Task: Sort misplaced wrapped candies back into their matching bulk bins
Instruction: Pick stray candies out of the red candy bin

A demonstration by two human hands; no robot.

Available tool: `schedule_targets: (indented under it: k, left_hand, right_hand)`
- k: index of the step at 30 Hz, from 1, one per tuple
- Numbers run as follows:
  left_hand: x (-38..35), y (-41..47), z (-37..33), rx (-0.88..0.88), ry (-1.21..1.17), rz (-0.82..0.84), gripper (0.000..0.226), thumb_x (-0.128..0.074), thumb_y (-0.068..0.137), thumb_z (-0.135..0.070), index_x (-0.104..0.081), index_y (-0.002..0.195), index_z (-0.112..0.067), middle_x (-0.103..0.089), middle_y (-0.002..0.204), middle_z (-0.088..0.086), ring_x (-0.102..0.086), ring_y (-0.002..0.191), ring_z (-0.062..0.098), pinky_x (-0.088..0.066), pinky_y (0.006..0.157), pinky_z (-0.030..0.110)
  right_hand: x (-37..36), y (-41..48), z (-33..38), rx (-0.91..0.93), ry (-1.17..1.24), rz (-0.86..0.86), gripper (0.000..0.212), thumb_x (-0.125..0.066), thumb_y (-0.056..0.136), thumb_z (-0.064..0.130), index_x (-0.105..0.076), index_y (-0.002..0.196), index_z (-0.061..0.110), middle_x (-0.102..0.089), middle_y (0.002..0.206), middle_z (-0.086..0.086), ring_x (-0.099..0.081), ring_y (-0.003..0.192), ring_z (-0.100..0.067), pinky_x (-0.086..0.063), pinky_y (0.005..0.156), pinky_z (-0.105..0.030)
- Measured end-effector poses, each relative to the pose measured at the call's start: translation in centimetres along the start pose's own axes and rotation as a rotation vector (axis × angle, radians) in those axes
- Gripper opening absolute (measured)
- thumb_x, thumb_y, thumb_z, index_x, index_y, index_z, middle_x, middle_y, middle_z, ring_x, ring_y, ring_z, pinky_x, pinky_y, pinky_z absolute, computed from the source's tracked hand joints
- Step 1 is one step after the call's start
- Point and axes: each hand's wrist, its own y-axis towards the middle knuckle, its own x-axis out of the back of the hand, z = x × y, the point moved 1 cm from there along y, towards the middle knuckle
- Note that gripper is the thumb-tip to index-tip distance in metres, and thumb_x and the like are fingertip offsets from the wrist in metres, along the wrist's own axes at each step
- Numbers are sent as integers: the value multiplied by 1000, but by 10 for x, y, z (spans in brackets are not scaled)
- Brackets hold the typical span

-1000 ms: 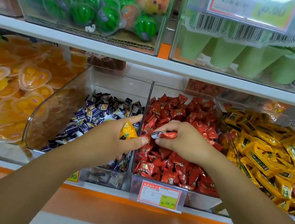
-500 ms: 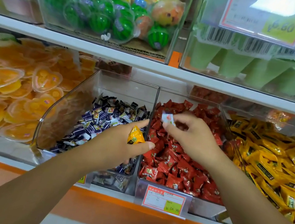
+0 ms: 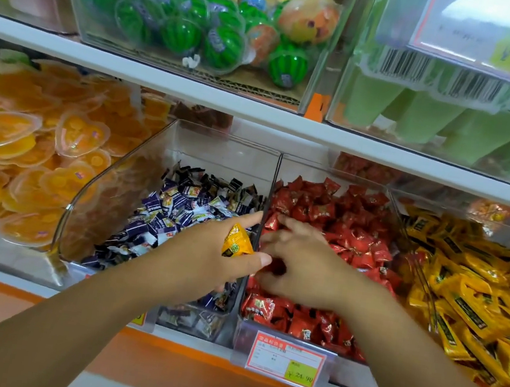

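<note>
1. Well, white shelf board runs L to R above the lower bins.
2. Far L: pile of orange jelly cups. Far R: heap of yellow-wrapped candies.
3. Centre: two clear bins side by side, sharing a divider. Purple-white candy bin on L, red candy bin on R.
4. L hand hovers over the purple-white bin's R edge; thumb + forefinger clamp the yellow candy.
5. R hand sits low on the red candies, just beside L hand, fingers loosely spread toward the divider. Blurred, so can't tell if it grips anything.
6. Yellow candy is betw. L thumb and forefinger, about over the divider, in neither bin.
7. Red-bordered price tag is clipped to the red bin's front.
</note>
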Motion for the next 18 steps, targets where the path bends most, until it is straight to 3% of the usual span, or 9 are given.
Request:
schedule_targets:
  k: [2, 5, 10, 12, 15, 18]
  left_hand:
    - [1, -1, 0, -4, 4, -1, 69, -56, 85, -55, -18, 143, -57, -54, 59, -2, -52, 48, 3, -37, 45, 13]
    - [2, -4, -4, -11, 16, 3, 67, -55, 88, -51, -18, 143, -57, -47, 54, -3, -46, 42, 3, -33, 41, 13]
    - [1, -5, -6, -12, 18, 2, 68, -55, 87, -52, -18, 144, -56, -46, 49, -5, -45, 38, 2, -31, 39, 11]
    - [1, -4, -7, -10, 23, -3, 67, -55, 88, -51, -18, 144, -56, -47, 51, -4, -46, 38, 1, -31, 39, 10]
    - [1, -5, -8, -13, 31, -21, 67, -56, 87, -51, -19, 144, -55, -49, 51, -4, -48, 40, 0, -32, 40, 10]
    - [0, -5, -7, -13, 28, -26, 67, -56, 87, -51, -20, 144, -55, -50, 55, 0, -49, 42, 2, -34, 42, 10]
  right_hand:
    - [-13, 1, 0, -44, -183, 66, 40, -53, 87, 56, -54, 126, 44, -25, 154, 13, 4, 147, -19, 6, 115, -59]
    - [-2, -6, -18, -150, -301, 25, 37, -46, 91, 58, -49, 127, 52, -22, 154, 12, 3, 147, -23, 12, 110, -64]
    - [18, -27, -37, -272, -213, 60, 35, -48, 91, 59, -47, 126, 58, -16, 158, 11, 8, 147, -25, 14, 113, -59]
    - [19, -27, -34, -273, -202, 0, 33, -48, 89, 62, -54, 121, 56, -24, 155, 11, 3, 147, -26, 10, 113, -61]
    - [13, -15, -22, -219, -230, -175, 29, -47, 92, 56, -63, 114, 46, -48, 139, 12, -18, 139, -24, -11, 111, -54]
    - [-2, 5, -13, -144, -307, -167, 39, -51, 90, 52, -56, 127, 40, -54, 132, 9, -26, 132, -23, -20, 104, -45]
